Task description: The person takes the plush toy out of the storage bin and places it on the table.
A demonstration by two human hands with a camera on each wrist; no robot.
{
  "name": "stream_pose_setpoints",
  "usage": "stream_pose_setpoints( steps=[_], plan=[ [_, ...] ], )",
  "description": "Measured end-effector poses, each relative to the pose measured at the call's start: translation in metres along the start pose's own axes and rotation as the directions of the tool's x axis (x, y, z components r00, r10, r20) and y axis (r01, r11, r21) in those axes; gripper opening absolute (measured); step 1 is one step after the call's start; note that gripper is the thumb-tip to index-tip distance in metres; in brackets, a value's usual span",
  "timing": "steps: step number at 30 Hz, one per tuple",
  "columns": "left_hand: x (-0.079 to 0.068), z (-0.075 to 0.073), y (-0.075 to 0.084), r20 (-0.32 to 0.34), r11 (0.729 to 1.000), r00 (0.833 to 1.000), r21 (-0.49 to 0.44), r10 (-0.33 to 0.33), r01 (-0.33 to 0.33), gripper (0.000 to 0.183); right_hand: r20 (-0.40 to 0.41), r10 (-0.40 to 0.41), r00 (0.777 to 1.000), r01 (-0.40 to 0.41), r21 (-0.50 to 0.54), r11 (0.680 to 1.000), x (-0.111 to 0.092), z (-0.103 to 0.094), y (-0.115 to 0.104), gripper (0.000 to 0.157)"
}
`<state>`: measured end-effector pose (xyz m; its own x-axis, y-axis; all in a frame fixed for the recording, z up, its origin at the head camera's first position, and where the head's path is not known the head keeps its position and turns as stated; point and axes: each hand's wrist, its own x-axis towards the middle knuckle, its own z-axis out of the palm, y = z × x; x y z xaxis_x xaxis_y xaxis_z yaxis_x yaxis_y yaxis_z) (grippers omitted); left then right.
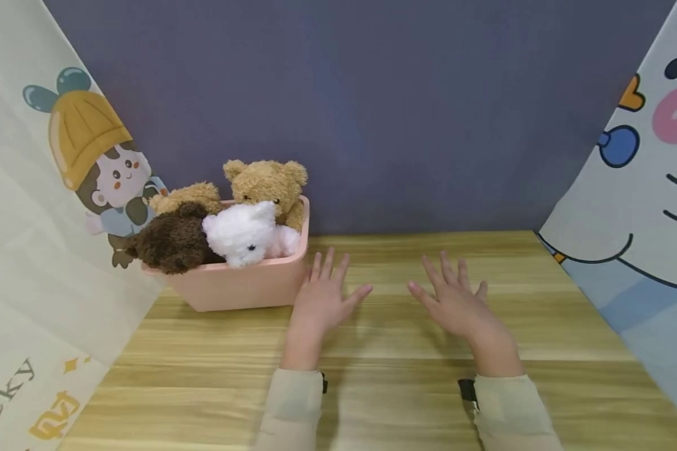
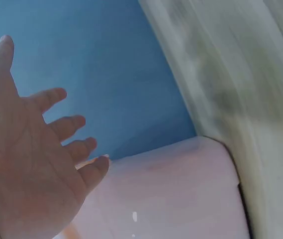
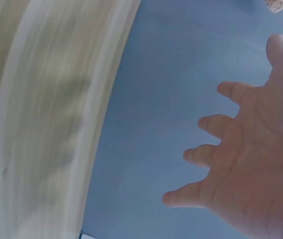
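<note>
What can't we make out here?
Head: pink bin floor, hidden by its front wall.
Head: back-right tan bear's legs, hidden behind white plush.
Head: wall lettering, cut off by left edge.
Right wrist: fuzzy thing, cut off by top edge.

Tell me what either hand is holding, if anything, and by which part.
Nothing is held: the left hand and the right hand are both spread and empty; the plush toys sit in the pink bin.
</note>
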<state>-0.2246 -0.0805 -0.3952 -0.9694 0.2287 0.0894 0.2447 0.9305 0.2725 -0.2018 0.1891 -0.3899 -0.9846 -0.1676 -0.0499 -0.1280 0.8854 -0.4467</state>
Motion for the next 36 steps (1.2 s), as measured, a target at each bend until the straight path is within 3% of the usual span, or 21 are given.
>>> stream_pose_setpoints(
  steps=[3, 6, 8, 10, 12, 16, 17, 22, 24, 26, 27, 28, 29, 30, 31, 32, 34, 35, 36],
  plan=[
    [-0.004, -0.007, 0.001, -0.013, 0.999, 0.999, -0.014, 0.03, -0.03, 0.09, 0.0, -0.014, 1.0, 0.014, 0.006, 1.0, 0.004, 0.001, -0.005, 0.087],
    [-0.012, -0.023, 0.004, -0.065, 0.995, 0.995, -0.058, 0.072, -0.076, 0.085, -0.002, -0.036, 0.999, 0.036, 0.009, 0.999, 0.008, 0.0, -0.012, 0.087],
    [-0.018, -0.037, 0.004, -0.143, 0.988, 0.984, -0.096, 0.108, -0.122, 0.079, 0.006, -0.055, 0.998, 0.055, 0.007, 0.998, 0.013, -0.001, -0.02, 0.087],
    [-0.024, -0.054, 0.001, -0.259, 0.974, 0.957, -0.145, 0.134, -0.176, 0.069, 0.015, -0.084, 0.996, 0.084, -0.007, 0.996, 0.019, -0.002, -0.03, 0.087],
    [-0.03, -0.069, -0.006, -0.411, 0.952, 0.897, -0.173, 0.162, -0.251, 0.056, 0.026, -0.117, 0.993, 0.118, -0.025, 0.993, 0.027, -0.005, -0.044, 0.086],
    [-0.04, -0.096, -0.034, -0.662, 0.913, 0.729, -0.166, 0.176, -0.372, 0.036, 0.041, -0.18, 0.983, 0.182, -0.037, 0.983, 0.041, -0.013, -0.075, 0.083],
    [-0.042, -0.1, -0.043, -0.702, 0.911, 0.69, -0.15, 0.175, -0.384, 0.034, 0.046, -0.189, 0.981, 0.191, -0.036, 0.981, 0.044, -0.015, -0.083, 0.082],
    [-0.051, -0.12, -0.092, -0.836, 0.925, 0.531, -0.081, 0.139, -0.371, 0.029, 0.087, -0.216, 0.972, 0.221, -0.046, 0.974, 0.057, -0.016, -0.118, 0.086],
    [-0.055, -0.128, -0.114, -0.886, 0.933, 0.455, -0.086, 0.089, -0.349, 0.029, 0.106, -0.223, 0.969, 0.229, -0.05, 0.972, 0.063, -0.013, -0.131, 0.088],
    [-0.062, -0.135, -0.137, -0.919, 0.942, 0.394, -0.142, -0.012, -0.303, 0.031, 0.123, -0.223, 0.967, 0.227, -0.022, 0.974, 0.069, -0.008, -0.145, 0.092],
    [-0.065, -0.139, -0.149, -0.926, 0.944, 0.37, -0.186, -0.076, -0.272, 0.031, 0.131, -0.222, 0.966, 0.224, 0.005, 0.975, 0.072, -0.005, -0.151, 0.094],
    [-0.069, -0.142, -0.159, -0.918, 0.936, 0.36, -0.262, -0.167, -0.236, 0.031, 0.141, -0.222, 0.965, 0.219, 0.042, 0.975, 0.075, -0.001, -0.157, 0.097],
    [-0.072, -0.144, -0.17, -0.893, 0.912, 0.367, -0.352, -0.26, -0.212, 0.031, 0.15, -0.224, 0.963, 0.213, 0.084, 0.973, 0.077, 0.003, -0.163, 0.1],
    [-0.076, -0.146, -0.179, -0.842, 0.873, 0.398, -0.457, -0.363, -0.171, 0.033, 0.155, -0.229, 0.961, 0.209, 0.133, 0.969, 0.08, 0.007, -0.168, 0.103],
    [-0.079, -0.147, -0.188, -0.772, 0.815, 0.437, -0.564, -0.462, -0.135, 0.035, 0.157, -0.239, 0.958, 0.209, 0.184, 0.96, 0.083, 0.012, -0.173, 0.105],
    [-0.081, -0.148, -0.196, -0.693, 0.746, 0.476, -0.657, -0.542, -0.106, 0.037, 0.156, -0.251, 0.955, 0.211, 0.232, 0.949, 0.086, 0.016, -0.177, 0.106],
    [-0.083, -0.146, -0.211, -0.496, 0.588, 0.581, -0.808, -0.646, -0.037, 0.044, 0.142, -0.278, 0.95, 0.224, 0.308, 0.924, 0.091, 0.026, -0.185, 0.109],
    [-0.083, -0.144, -0.218, -0.406, 0.521, 0.632, -0.854, -0.66, -0.004, 0.047, 0.129, -0.289, 0.949, 0.233, 0.332, 0.914, 0.093, 0.03, -0.187, 0.11],
    [-0.083, -0.141, -0.224, -0.33, 0.46, 0.67, -0.888, -0.665, 0.019, 0.049, 0.115, -0.297, 0.948, 0.242, 0.347, 0.906, 0.096, 0.034, -0.19, 0.111]
  ],
)
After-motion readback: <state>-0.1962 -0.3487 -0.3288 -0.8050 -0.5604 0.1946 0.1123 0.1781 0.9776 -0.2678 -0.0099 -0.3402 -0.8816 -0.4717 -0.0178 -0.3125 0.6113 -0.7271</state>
